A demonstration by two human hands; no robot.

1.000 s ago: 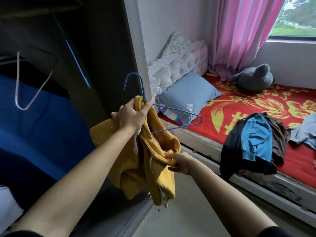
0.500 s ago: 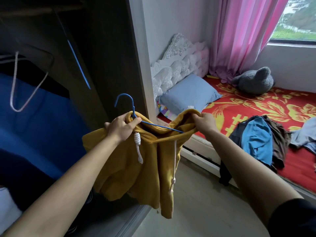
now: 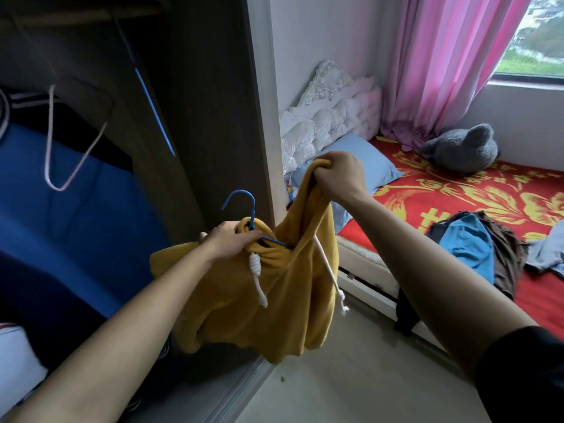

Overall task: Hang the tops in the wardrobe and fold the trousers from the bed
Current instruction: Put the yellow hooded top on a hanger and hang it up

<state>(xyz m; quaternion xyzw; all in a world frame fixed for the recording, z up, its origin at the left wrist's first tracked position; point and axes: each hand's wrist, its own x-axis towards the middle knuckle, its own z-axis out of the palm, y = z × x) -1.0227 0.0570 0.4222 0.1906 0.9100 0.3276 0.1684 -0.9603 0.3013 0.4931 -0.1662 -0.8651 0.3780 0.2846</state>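
Left hand (image 3: 224,242): fingers (image 3: 235,235) curled round the blue hanger (image 3: 239,198) neck and the yellow hoodie (image 3: 274,306) collar, mid-frame.
Right hand (image 3: 338,178): fingers (image 3: 331,166) clenched on a bunched hoodie edge, held higher, right of centre.
Yellow hoodie: slung between both hands, white drawstrings (image 3: 254,264) dangling, hanger partly inside the neck opening.
Wardrobe (image 3: 207,102): open, left half of frame, just behind the hoodie.
Bed (image 3: 457,193): right side; a pile of clothes (image 3: 476,251) at its near edge.

red floral bed (image 3: 457,190) with blue pillow (image 3: 380,166), grey plush toy (image 3: 460,148), heap of clothes (image 3: 470,248)
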